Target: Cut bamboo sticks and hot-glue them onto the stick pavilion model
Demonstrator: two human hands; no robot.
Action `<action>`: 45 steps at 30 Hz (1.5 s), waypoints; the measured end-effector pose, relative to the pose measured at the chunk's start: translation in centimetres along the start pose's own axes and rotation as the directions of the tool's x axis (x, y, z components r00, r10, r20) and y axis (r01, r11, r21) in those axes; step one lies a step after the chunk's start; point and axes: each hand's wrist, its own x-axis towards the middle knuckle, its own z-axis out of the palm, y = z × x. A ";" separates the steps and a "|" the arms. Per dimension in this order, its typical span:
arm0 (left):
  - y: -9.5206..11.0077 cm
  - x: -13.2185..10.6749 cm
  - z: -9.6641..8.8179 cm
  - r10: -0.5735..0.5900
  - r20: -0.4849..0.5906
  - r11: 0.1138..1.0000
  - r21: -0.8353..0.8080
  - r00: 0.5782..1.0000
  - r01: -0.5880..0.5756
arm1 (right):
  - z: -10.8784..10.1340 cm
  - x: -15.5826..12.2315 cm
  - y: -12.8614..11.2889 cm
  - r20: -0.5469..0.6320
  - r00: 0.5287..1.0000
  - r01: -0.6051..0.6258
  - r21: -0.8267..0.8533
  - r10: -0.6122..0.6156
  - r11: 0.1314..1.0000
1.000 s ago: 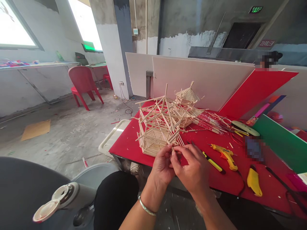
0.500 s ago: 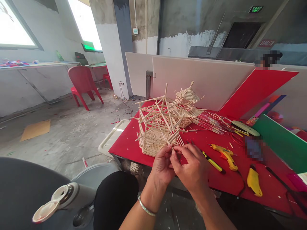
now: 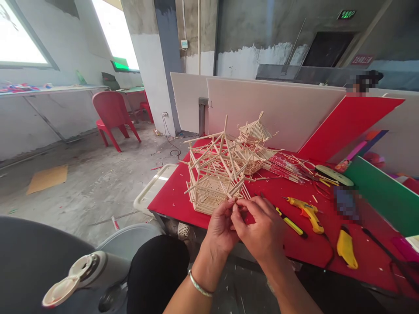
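Note:
A pavilion model of thin wooden sticks (image 3: 209,192), with a six-sided slatted floor and an open roof frame, stands on the red tabletop (image 3: 176,192). Just in front of its near right corner, my left hand (image 3: 223,224) and my right hand (image 3: 260,222) meet with fingertips pinched close together. Whatever is between the fingers is too small and too covered to name. Whether the fingertips touch the model I cannot tell. Behind it stands a second stick pavilion (image 3: 257,131) with a closely slatted roof.
Right of my hands lie a yellow utility knife (image 3: 291,222), a yellow glue gun (image 3: 306,213) with its cord, and another yellow-handled tool (image 3: 347,248). Loose sticks in plastic wrap (image 3: 284,168) lie farther back. White boards (image 3: 275,113) line the table's far side. A lidded container (image 3: 101,268) is at lower left.
Both hands stay pinched at the same corner of the model, with hardly any visible movement. The whole view has shifted very slightly.

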 end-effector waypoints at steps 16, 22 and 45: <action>0.1 0.0 0.1 0.000 -0.027 1.000 0.031 1.000 0.000 | 0.1 0.2 -0.2 0.023 1.000 -0.004 -0.008 0.004 1.000; 0.2 -0.1 0.1 0.004 -0.036 1.000 0.026 0.999 -0.003 | -0.1 0.3 -0.4 0.019 1.000 -0.007 0.003 0.007 1.000; 0.1 -0.1 0.2 0.000 -0.011 0.999 0.049 1.000 0.000 | 0.0 0.3 -0.2 0.033 0.999 -0.007 -0.018 0.008 1.000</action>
